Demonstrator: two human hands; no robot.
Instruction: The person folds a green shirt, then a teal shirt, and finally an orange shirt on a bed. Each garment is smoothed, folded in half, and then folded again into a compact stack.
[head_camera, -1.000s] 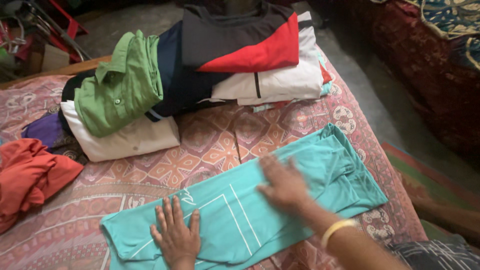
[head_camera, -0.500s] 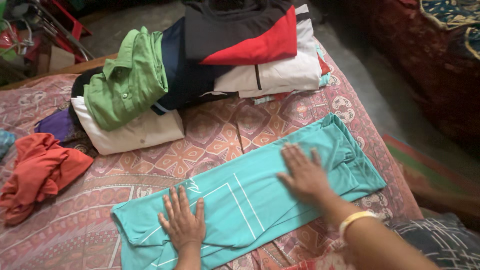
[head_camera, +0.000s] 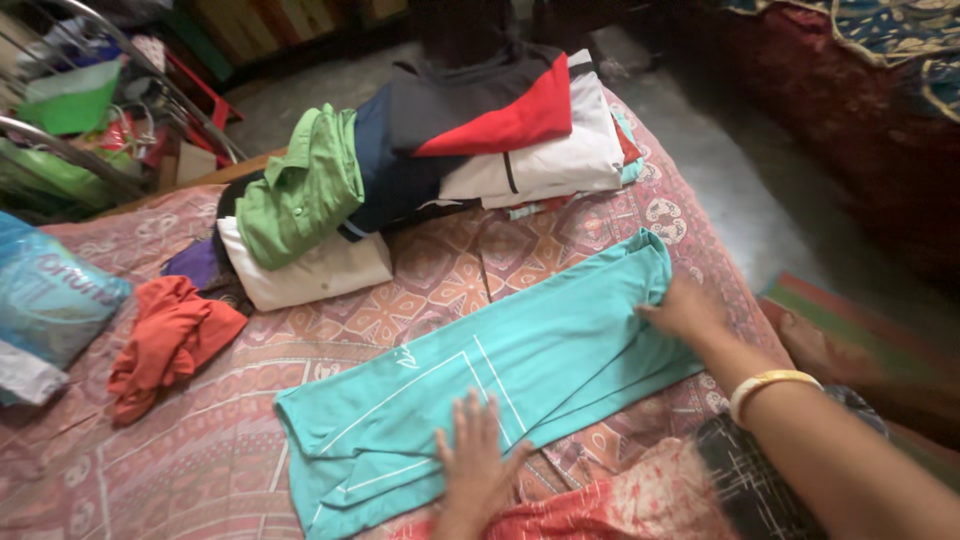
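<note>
- The bed with the pink and orange patterned cotton sheet (head_camera: 440, 280) is the work surface, and it's soft, so I'd press flat and firm or creases will get folded in.
- The long teal jersey garment with thin white printed lines (head_camera: 540, 350) lies folded into a strip across the middle of the sheet, running from about 8 o'clock up to 2 o'clock. I'd say the side edges should line up before the next fold.
- At 12 o'clock sits the pile of folded clothes (head_camera: 470, 140), with a green button-up shirt (head_camera: 300, 190) draped on its left end. It's well apart from the teal strip, so there's room to fold without bumping it.
- At 9 o'clock there's a crumpled orange cloth (head_camera: 170, 340), also apart from the teal one.
- The right hand (head_camera: 685, 310) is at the 2 o'clock end of the strip, fingers curled around that edge, pinching the fabric. Probably best to grab all layers there, not just the top one.
- The left hand (head_camera: 475, 465) lies flat and spread on the strip near 6 o'clock, palm down, gripping nothing. Good anchor; I'd leave it planted so the cloth doesn't slide.
</note>
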